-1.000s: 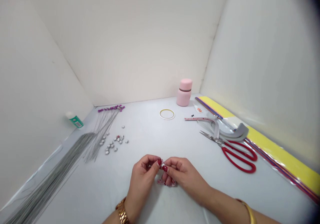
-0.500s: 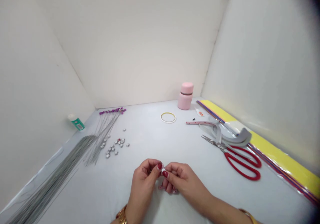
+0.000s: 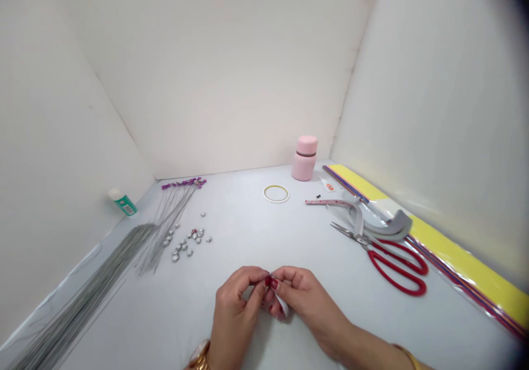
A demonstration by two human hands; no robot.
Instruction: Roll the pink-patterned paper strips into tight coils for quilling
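White strip (image 3: 282, 305): slim, pale and smooth; one length slants down beneath the right fingertips, its upper end hidden by the fingers; material unclear.
Strip's place: between the hands, over the middle of the tabletop (image 3: 248, 232), toward its near edge.
Left hand (image 3: 238, 309): grip narrow, thumb and forefinger pinching the strip's hidden upper part.
Right hand (image 3: 308, 304): grip narrow on the strip, its thumb tip touching the left thumb tip.
Silver stars (image 3: 182, 246): small, puffy, loosely scattered left of centre; one piece among them shows red.
Bare wires (image 3: 103, 276): long grey bundle along the left edge.
Purple-tipped wires (image 3: 184, 183): fanned out, tips near the far left corner.
White ring (image 3: 276, 194): lying flat, yellow inside, toward the far edge.
Pink bottle (image 3: 305, 159): upright near the far right corner.
Scissors (image 3: 382, 254): red handles, blades nearly closed, right of the hands.
Yellow sheets (image 3: 446, 243): packed in clear film along the right edge.
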